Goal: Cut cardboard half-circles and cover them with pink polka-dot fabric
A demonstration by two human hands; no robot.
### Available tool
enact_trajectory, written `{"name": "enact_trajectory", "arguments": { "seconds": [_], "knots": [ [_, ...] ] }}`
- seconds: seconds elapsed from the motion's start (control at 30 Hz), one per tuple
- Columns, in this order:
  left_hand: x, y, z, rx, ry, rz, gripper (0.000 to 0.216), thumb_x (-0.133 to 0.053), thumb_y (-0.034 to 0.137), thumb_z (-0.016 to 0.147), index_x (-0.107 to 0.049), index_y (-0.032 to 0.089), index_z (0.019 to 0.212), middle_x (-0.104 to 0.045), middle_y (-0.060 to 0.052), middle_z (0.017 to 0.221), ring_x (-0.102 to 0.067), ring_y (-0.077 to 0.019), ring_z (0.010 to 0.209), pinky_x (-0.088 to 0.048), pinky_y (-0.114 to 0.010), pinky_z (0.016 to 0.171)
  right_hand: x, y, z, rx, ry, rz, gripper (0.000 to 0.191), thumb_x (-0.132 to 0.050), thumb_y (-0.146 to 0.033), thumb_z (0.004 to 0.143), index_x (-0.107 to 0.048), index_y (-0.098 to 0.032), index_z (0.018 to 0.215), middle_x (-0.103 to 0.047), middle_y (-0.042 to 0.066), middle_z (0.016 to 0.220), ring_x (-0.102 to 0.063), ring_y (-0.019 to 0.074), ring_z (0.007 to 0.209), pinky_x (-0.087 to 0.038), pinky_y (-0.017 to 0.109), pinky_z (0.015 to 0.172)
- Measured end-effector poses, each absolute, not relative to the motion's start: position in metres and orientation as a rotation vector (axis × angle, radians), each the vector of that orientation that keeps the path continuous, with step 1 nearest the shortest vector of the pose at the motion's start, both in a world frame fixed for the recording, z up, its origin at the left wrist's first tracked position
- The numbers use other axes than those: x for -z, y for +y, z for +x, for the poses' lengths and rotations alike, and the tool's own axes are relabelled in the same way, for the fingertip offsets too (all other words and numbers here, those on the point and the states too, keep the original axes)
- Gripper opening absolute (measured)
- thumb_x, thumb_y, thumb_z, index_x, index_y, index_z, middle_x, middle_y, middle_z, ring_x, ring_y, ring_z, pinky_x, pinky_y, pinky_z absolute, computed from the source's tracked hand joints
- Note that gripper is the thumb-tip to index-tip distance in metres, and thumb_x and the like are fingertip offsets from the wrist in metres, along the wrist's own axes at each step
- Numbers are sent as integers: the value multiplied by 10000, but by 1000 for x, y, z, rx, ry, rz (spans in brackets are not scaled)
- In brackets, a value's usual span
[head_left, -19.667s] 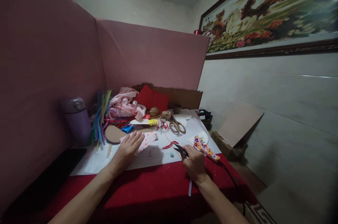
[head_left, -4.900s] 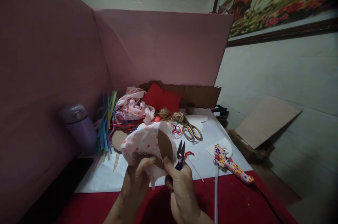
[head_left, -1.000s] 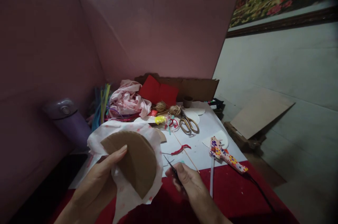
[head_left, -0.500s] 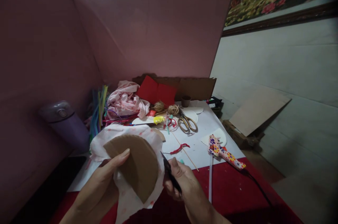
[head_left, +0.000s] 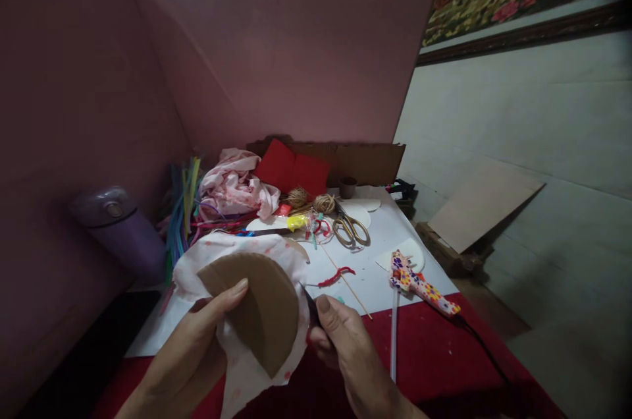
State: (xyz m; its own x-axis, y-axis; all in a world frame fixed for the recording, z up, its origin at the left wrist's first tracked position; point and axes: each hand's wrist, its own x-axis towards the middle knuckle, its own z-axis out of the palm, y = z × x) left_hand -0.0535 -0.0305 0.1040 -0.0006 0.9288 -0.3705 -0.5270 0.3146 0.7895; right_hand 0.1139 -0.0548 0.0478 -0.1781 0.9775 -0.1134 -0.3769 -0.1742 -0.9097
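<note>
My left hand (head_left: 197, 333) is closed on a brown cardboard piece (head_left: 261, 307) with a rounded edge, the thumb pressed on its face. Under the cardboard lies white cloth with pink spots (head_left: 197, 261), reaching out past it all round. My right hand (head_left: 345, 340) is closed around a narrow black pointed tool (head_left: 310, 304), which looks like small scissors or a blade; its exact kind is mostly hidden by the fingers. The tip points up and left, at the right edge of the cloth.
Gold-handled scissors (head_left: 350, 232), balls of twine (head_left: 324, 203), a red pipe cleaner (head_left: 336, 277) and a thin stick (head_left: 353, 294) lie on white paper. A flowered glue gun (head_left: 419, 287) is at right. A purple bottle (head_left: 123, 234) stands left, near crumpled cloth (head_left: 234, 182).
The cardboard and cloth have shifted slightly right in my left hand. The black tool's tip stays at the cloth edge, with more of the tool covered by my right hand.
</note>
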Motion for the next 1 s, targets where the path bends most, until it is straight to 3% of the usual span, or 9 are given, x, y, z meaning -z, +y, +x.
{"name": "enact_trajectory", "arguments": {
  "seconds": [0.13,0.37,0.8,1.0],
  "knots": [
    [-109,-31,-51,-1245,1051,489,292,-620,51,754,-687,128,1028,-761,-98,859,-713,-257,816,-591,-322,694,-45,-55,113,-1546,-913,-955,547,-536,-703,746,-359,-197,638,-237,-106,488,-138,38,430,-96,194,402],
    [-111,-32,-51,-1225,1060,459,295,-646,70,733,-689,123,1021,-761,-101,852,-711,-283,813,-596,-357,683,-45,-57,115,-1539,-895,-970,528,-485,-694,789,-408,-184,676,-331,-78,540,-173,38,434,-102,200,399],
    [-108,-34,-50,-1214,1041,526,287,-728,122,672,-715,138,959,-763,-87,872,-703,-283,853,-588,-315,677,-44,-52,116,-1498,-945,-952,518,-532,-667,779,-370,-197,632,-222,-102,487,-141,49,437,-92,217,412],
    [-107,-32,-54,-1196,1071,542,291,-706,87,684,-707,137,970,-761,-100,886,-706,-278,827,-589,-333,679,-47,-56,118,-1541,-948,-982,496,-491,-651,816,-396,-187,670,-311,-73,542,-187,55,467,-109,213,423]
  ]
}}
